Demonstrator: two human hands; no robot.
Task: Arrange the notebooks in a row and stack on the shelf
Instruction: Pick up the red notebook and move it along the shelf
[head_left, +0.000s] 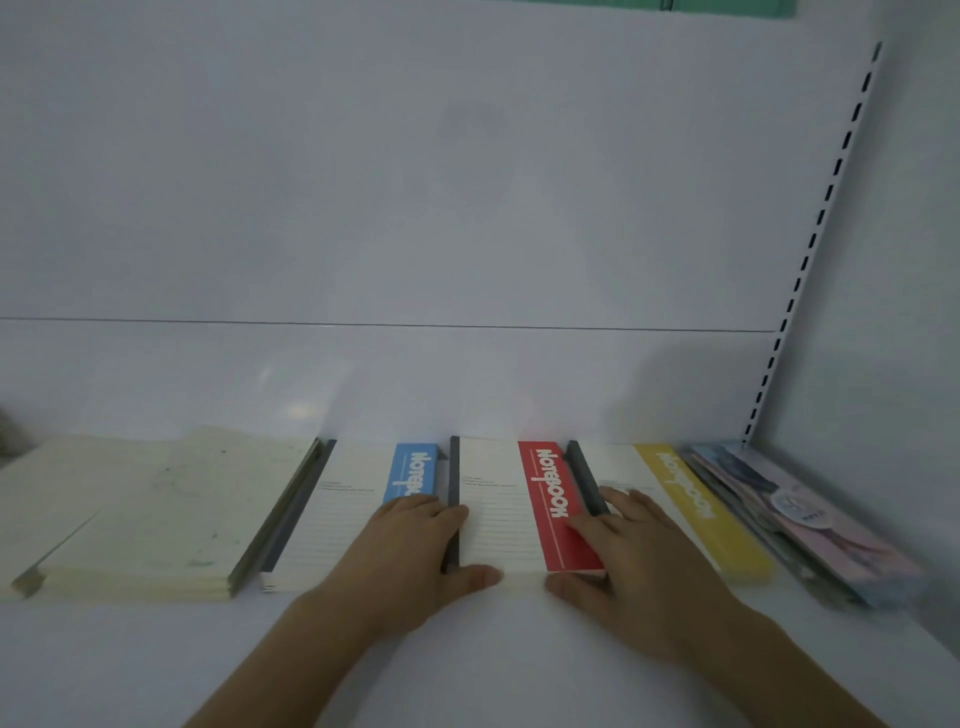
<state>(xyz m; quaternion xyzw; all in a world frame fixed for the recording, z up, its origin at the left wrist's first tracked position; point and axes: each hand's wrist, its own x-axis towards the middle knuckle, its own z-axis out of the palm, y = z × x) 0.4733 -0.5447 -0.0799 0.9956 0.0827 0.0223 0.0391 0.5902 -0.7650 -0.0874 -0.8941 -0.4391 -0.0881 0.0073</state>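
Stacks of notebooks lie in a row on a white shelf (467, 665). The middle one has a red band (558, 512) reading NOTEBOOK. A blue-banded stack (410, 475) lies left of it and a yellow-banded stack (701, 512) right of it. My left hand (410, 564) holds the red stack's left edge, thumb against its front. On the other side my right hand (634, 566) holds its right edge, fingers spread over the red band and the yellow stack, thumb at the front.
A cream stack of notebooks (171, 514) lies at the far left. Pastel-covered notebooks (810, 519) lie at the far right by the slotted upright (810, 244). The white back panel (415, 182) rises behind the row.
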